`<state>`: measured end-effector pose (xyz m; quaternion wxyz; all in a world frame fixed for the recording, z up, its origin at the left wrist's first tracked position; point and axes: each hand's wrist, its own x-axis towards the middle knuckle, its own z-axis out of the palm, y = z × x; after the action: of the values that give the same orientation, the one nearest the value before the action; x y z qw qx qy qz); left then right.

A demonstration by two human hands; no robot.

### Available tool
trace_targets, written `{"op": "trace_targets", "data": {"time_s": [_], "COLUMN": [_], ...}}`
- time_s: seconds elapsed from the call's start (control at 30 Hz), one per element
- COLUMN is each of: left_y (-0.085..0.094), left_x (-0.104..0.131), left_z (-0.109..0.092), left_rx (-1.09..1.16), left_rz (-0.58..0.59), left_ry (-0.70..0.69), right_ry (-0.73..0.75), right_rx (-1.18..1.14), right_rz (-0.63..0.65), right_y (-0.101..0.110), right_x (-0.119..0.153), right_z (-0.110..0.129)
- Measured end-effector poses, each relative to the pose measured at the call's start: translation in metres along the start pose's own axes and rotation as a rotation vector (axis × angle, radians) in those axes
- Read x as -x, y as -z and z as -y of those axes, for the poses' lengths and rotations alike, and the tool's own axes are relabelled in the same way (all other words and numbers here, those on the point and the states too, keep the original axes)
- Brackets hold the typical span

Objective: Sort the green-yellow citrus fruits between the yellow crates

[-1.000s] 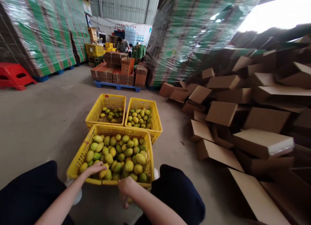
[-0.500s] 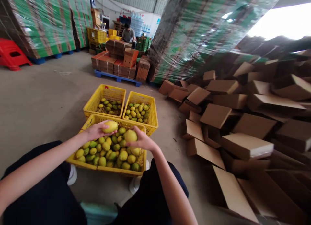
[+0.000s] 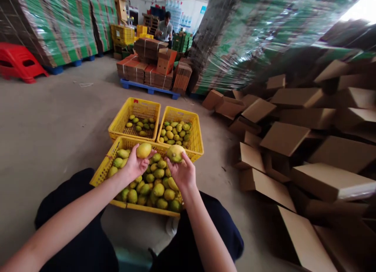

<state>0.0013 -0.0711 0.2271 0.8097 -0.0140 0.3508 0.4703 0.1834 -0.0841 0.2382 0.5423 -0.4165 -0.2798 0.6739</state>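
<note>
My left hand grips a yellow lemon above the near yellow crate. A larger yellow-green lemon sits in the fingers of my right hand, close to the crate's far right corner. Beneath both hands, the near crate holds many green and yellow lemons. Behind it stand two more yellow crates: the back left crate has several lemons on its floor, and the back right crate has a thicker layer of them.
Open cardboard boxes lie heaped on the right. Bundled flat cartons sit on a blue pallet ahead. Wrapped green stacks rise at the back, and a red stool stands far left. A person sits in the background.
Both hands have lifted slightly with their lemons and turned palm-up. My right hand has moved away from the crate's contents. The view has shifted, so the scene sits further right.
</note>
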Motion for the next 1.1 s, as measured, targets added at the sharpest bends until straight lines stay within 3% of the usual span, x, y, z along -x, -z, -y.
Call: {"op": "trace_targets", "data": {"time_s": [0.17,0.4,0.63,0.77,0.97,1.1], "left_y": [0.004,-0.01,-0.011,-0.009,-0.013,-0.014], "left_x": [-0.002,0.013,0.026,0.027,0.03,0.027], "left_z": [0.006,0.003,-0.008,-0.01,-0.006,-0.002], "left_rx": [-0.073,-0.197,-0.074,-0.024,-0.072,-0.05], "left_rz": [-0.004,0.122,0.106,0.148,0.249,0.297], "left_ry": [-0.055,-0.162,-0.069,-0.047,-0.159,-0.232], "right_ry": [-0.239,0.011,-0.072,-0.114,-0.176,-0.138], "right_rx": [0.109,0.048,-0.074,-0.112,-0.198,-0.309], "right_rz": [0.036,0.022,-0.036,0.016,0.128,0.085], "right_y": [0.004,0.006,-0.001,-0.006,-0.007,-0.008], "right_x": [-0.006,-0.01,-0.004,0.0,-0.001,-0.005], "right_z": [-0.005,-0.016,-0.014,-0.016,-0.02,-0.023]}}
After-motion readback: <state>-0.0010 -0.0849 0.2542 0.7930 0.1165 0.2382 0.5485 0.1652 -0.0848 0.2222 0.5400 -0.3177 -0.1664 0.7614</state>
